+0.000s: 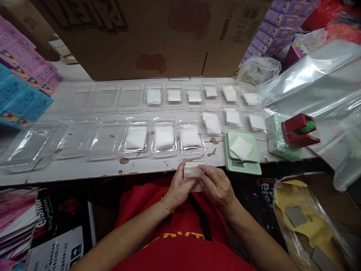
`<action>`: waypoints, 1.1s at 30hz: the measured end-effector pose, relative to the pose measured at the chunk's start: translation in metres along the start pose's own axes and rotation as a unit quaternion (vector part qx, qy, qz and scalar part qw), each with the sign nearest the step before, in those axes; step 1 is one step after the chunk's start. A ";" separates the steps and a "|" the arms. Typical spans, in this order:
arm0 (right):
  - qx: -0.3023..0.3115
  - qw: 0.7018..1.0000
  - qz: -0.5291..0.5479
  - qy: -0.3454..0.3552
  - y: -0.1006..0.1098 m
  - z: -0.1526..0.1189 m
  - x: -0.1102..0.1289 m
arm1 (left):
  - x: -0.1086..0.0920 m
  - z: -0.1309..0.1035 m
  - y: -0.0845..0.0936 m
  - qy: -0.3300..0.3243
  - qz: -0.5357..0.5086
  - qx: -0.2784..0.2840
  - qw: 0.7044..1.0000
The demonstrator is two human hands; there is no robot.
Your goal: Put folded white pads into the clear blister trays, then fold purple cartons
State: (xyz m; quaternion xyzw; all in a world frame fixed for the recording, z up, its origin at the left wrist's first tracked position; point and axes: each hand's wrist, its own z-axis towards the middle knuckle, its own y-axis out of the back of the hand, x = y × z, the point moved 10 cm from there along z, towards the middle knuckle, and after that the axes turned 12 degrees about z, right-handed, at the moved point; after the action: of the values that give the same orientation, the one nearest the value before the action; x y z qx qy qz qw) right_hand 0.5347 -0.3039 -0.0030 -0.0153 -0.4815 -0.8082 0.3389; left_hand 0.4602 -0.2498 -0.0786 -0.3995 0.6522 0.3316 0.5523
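My left hand (180, 187) is wrapped round a stack of white sheets (193, 170) in front of the table's near edge. The fingers of my right hand (217, 185) are closed on the right side of the same stack. Two rows of clear plastic trays (106, 141) stand on the white table, several with white sheets (164, 137) inside. To the right, a green scale (246, 167) carries a small pile of white sheets (241, 148).
A large cardboard box (146, 41) stands behind the trays. Right of the scale, a red tape dispenser (299, 131) rests on a wrapped block. Plastic film (313, 82) covers the right side. Pink boxes (26, 56) and blue boxes (19, 96) are stacked at left.
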 end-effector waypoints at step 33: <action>0.001 0.953 0.202 -0.226 0.024 -0.007 -0.073 | 0.031 -0.002 -0.045 0.156 -0.192 0.141 0.959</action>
State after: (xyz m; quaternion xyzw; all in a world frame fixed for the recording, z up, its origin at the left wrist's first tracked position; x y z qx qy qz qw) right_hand 0.6066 -0.2776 -0.0144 -0.2945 -0.5335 -0.6973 0.3774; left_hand 0.4966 -0.2772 -0.1081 -0.4826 0.6811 0.0575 0.5476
